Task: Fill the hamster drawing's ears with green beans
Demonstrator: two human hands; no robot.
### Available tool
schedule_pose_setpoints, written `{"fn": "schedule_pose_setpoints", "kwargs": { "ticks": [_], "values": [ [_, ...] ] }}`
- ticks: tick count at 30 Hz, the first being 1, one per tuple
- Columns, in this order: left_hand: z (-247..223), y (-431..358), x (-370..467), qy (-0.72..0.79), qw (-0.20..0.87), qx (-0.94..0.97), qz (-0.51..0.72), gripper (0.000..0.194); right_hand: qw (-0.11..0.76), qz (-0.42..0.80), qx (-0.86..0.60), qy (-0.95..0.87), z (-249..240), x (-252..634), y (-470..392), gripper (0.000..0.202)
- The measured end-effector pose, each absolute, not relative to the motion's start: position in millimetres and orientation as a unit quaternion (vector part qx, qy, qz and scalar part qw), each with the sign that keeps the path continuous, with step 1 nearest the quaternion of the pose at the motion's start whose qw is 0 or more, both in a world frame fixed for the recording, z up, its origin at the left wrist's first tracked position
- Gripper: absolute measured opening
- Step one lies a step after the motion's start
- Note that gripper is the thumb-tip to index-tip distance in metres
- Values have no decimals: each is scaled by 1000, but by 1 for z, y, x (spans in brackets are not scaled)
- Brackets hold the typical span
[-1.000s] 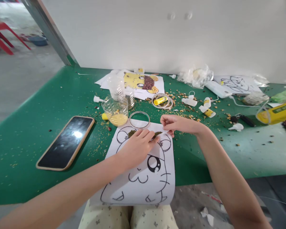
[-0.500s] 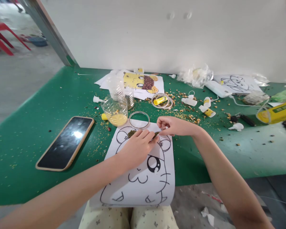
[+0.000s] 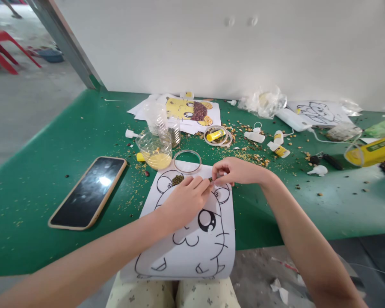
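Observation:
A white sheet with a black-line cartoon animal (image 3: 186, 250) lies in front of me, its lower end curling over the table edge above my lap. Dark green beans (image 3: 177, 179) cover a patch at the top of the head, between the ears. My left hand (image 3: 188, 199) rests on the sheet over the forehead and one eye, its fingers stretched toward the bean patch. Just right of those fingertips, my right hand (image 3: 227, 171) is closed in a pinch low over the sheet. Whatever is between its fingertips is too small to name.
A tape ring (image 3: 188, 161) touches the sheet's top edge. Beyond it stands a cut plastic cup (image 3: 158, 160) of yellow grains. A phone (image 3: 88, 192) lies left. Glue bottles (image 3: 279, 149), scattered seeds, a bean-covered picture (image 3: 189, 112) and a yellow container (image 3: 374, 149) lie farther off.
My right hand's fingers have shifted slightly and curled at the bean patch. My left hand has moved only a little and still rests on the sheet.

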State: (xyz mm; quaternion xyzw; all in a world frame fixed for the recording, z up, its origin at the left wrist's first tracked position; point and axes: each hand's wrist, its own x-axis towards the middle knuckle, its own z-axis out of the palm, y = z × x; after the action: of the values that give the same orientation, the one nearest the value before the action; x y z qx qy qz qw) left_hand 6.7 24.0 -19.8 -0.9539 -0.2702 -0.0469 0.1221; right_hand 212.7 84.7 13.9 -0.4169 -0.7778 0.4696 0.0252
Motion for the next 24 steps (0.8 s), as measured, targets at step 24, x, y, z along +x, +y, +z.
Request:
{"fn": "schedule_pose_setpoints", "kwargs": {
  "ticks": [24],
  "values": [
    [-17,20,10,-252,106,-961,-30,30,14,491,-377,-785,7,214,89,7]
  ]
}}
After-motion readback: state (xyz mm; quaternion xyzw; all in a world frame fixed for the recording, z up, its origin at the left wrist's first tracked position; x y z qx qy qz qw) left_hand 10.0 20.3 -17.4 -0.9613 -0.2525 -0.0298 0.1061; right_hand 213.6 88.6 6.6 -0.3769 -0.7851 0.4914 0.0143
